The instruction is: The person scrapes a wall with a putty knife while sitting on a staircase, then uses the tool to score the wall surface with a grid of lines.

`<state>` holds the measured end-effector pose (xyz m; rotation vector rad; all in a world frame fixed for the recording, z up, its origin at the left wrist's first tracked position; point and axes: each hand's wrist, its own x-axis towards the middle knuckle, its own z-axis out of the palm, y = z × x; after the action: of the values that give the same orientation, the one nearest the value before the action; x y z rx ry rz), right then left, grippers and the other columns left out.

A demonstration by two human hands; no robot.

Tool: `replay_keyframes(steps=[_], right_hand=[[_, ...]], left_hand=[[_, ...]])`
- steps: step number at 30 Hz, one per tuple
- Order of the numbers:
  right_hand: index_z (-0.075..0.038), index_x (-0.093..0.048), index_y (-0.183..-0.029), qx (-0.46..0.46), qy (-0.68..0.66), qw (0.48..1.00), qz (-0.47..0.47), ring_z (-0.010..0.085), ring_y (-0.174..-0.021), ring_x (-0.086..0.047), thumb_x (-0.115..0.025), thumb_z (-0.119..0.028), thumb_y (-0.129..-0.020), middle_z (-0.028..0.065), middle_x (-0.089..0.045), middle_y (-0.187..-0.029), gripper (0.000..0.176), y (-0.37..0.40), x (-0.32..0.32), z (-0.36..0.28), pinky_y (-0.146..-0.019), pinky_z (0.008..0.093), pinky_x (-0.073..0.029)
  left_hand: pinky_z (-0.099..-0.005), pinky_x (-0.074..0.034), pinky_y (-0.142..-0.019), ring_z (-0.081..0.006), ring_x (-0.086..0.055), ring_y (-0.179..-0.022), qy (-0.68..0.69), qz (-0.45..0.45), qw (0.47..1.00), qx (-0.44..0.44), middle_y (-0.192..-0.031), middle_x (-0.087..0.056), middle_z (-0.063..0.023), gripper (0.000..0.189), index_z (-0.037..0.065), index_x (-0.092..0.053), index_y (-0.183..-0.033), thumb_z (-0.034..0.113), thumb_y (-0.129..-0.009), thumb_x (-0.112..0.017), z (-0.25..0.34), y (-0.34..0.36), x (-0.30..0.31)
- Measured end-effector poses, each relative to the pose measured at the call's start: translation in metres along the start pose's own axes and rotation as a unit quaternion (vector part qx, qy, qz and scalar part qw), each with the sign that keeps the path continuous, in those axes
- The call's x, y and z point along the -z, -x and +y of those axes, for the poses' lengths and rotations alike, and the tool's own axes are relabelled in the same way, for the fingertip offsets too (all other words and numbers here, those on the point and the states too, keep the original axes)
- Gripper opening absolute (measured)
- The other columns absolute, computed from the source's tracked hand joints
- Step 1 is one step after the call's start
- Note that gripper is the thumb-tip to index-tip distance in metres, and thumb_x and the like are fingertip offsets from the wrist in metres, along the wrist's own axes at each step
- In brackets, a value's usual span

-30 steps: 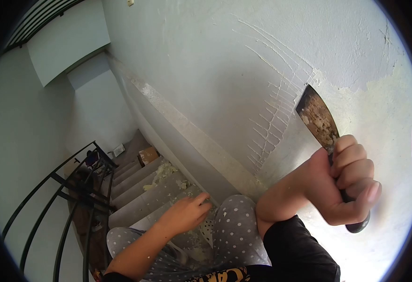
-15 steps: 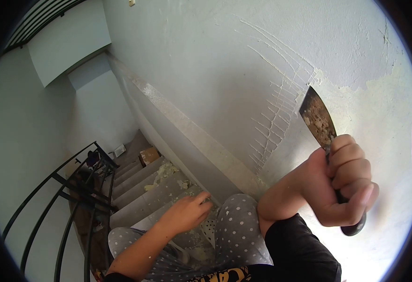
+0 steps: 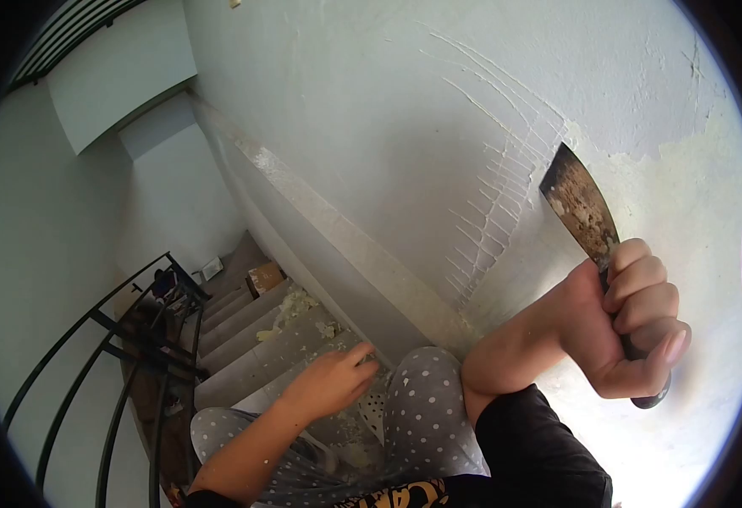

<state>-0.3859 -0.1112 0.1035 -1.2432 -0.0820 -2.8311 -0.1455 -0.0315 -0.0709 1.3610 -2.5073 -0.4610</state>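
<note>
My right hand [image 3: 637, 326] is wrapped in a fist around the dark handle of a putty knife [image 3: 582, 203]. The broad blade is rusty and crusted with dried residue, and it points up and left. Its tip lies right by the edge between the painted wall [image 3: 371, 93] and a paler scraped patch [image 3: 633, 203]. Scored lines with raised paint cross the wall just left of the blade. My left hand [image 3: 334, 383] hovers low between my knees, fingers loosely bent and partly apart, with nothing seen in them.
Concrete stairs [image 3: 244, 360] descend ahead, strewn with paint flakes [image 3: 290, 311]. A cardboard box [image 3: 265, 278] sits on a lower step. Black metal railing [image 3: 104, 317] runs along the left side. A sloping ledge [image 3: 337, 224] follows the wall's foot.
My right hand and the putty knife have shifted slightly up and to the right, the blade showing flatter to view. My left hand has barely moved.
</note>
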Motion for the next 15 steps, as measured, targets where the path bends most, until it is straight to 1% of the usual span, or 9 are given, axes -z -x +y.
replay_keyframes(steps=[4, 5, 7, 8, 9, 11, 12, 13, 15], right_hand=[[-0.017, -0.024, -0.057, 0.087, -0.193, 0.976, -0.04, 0.0116, -0.044, -0.02, -0.047, -0.024, -0.083, -0.0016, -0.023, -0.049, 0.035, 0.005, -0.003, -0.01, -0.048, 0.031, -0.018], [-0.017, -0.024, -0.057, 0.086, -0.196, 0.976, -0.039, 0.0116, -0.044, -0.02, -0.047, -0.024, -0.083, -0.0016, -0.023, -0.049, 0.035, 0.006, -0.004, -0.003, -0.048, 0.031, -0.018], [-0.019, -0.026, -0.058, 0.001, 0.001, 0.998, -0.058, 0.0109, -0.044, -0.023, -0.045, -0.025, -0.084, -0.0029, -0.025, -0.05, 0.033, 0.005, -0.005, 0.019, -0.05, 0.0303, -0.019], [-0.019, -0.026, -0.057, -0.04, 0.015, 0.998, -0.042, 0.0102, -0.044, -0.023, -0.044, -0.026, -0.085, -0.0035, -0.027, -0.05, 0.034, 0.007, -0.008, 0.022, -0.049, 0.0303, -0.021], [-0.019, -0.026, -0.057, -0.038, 0.016, 0.998, -0.042, 0.0102, -0.044, -0.023, -0.044, -0.026, -0.085, -0.0035, -0.027, -0.05, 0.034, 0.006, -0.006, 0.017, -0.049, 0.0303, -0.021], [-0.016, -0.028, -0.057, 0.101, -0.078, 0.983, -0.129, 0.01, -0.043, -0.023, -0.043, -0.025, -0.087, -0.0028, -0.027, -0.05, 0.035, 0.01, -0.001, 0.003, -0.047, 0.0307, -0.022], [-0.013, -0.031, -0.057, 0.138, -0.174, 0.969, -0.104, 0.0098, -0.043, -0.023, -0.041, -0.025, -0.089, -0.0022, -0.028, -0.05, 0.035, 0.007, -0.006, -0.002, -0.045, 0.0316, -0.022], [-0.013, -0.031, -0.057, 0.136, -0.177, 0.969, -0.103, 0.0098, -0.043, -0.023, -0.041, -0.025, -0.089, -0.0022, -0.028, -0.05, 0.035, 0.005, -0.001, 0.002, -0.045, 0.0316, -0.022], [-0.013, -0.035, -0.067, 0.067, -0.053, 0.973, -0.213, 0.0118, -0.047, -0.031, -0.042, -0.017, -0.092, 0.0002, -0.037, -0.056, 0.026, -0.002, 0.018, 0.022, -0.046, 0.0306, -0.028]], left_hand=[[-0.046, -0.054, -0.075, -0.0352, -0.066, -0.084, -0.011, -0.001, 1.0, 0.002, -0.122, -0.055, -0.0108, 0.017, 0.006, -0.061, -0.104, 0.016, -0.09, -0.064, -0.002, 0.001, -0.005], [-0.046, -0.054, -0.075, -0.0351, -0.066, -0.084, -0.002, 0.004, 1.0, -0.006, -0.122, -0.055, -0.0111, 0.018, 0.006, -0.061, -0.104, 0.016, -0.09, -0.064, -0.006, 0.0, -0.01], [-0.046, -0.054, -0.075, -0.035, -0.066, -0.084, 0.01, 0.006, 1.0, -0.016, -0.122, -0.055, -0.0114, 0.018, 0.006, -0.061, -0.104, 0.016, -0.09, -0.064, -0.007, 0.002, -0.013], [-0.0458, -0.054, -0.075, -0.0347, -0.066, -0.084, -0.001, 0.004, 1.0, -0.015, -0.122, -0.055, -0.0117, 0.018, 0.006, -0.061, -0.104, 0.016, -0.09, -0.064, -0.005, 0.002, -0.011], [-0.0457, -0.054, -0.075, -0.0345, -0.066, -0.084, -0.014, 0.003, 1.0, -0.013, -0.121, -0.055, -0.012, 0.018, 0.006, -0.061, -0.104, 0.016, -0.09, -0.065, -0.005, 0.001, -0.01], [-0.0455, -0.054, -0.075, -0.0344, -0.066, -0.084, -0.014, 0.002, 1.0, -0.011, -0.121, -0.055, -0.0118, 0.017, 0.006, -0.061, -0.104, 0.016, -0.09, -0.065, -0.005, 0.0, -0.01], [-0.0454, -0.054, -0.075, -0.0344, -0.066, -0.084, -0.01, 0.0, 1.0, -0.007, -0.121, -0.056, -0.0117, 0.017, 0.006, -0.061, -0.103, 0.016, -0.09, -0.065, -0.006, 0.001, -0.01], [-0.0454, -0.054, -0.075, -0.0344, -0.066, -0.084, -0.01, 0.002, 1.0, -0.004, -0.121, -0.056, -0.0117, 0.017, 0.006, -0.061, -0.103, 0.016, -0.09, -0.065, -0.006, 0.001, -0.009], [-0.0456, -0.054, -0.075, -0.0347, -0.066, -0.084, -0.002, 0.018, 1.0, -0.018, -0.121, -0.056, -0.0118, 0.016, 0.006, -0.062, -0.101, 0.015, -0.089, -0.065, -0.005, 0.001, -0.007]])
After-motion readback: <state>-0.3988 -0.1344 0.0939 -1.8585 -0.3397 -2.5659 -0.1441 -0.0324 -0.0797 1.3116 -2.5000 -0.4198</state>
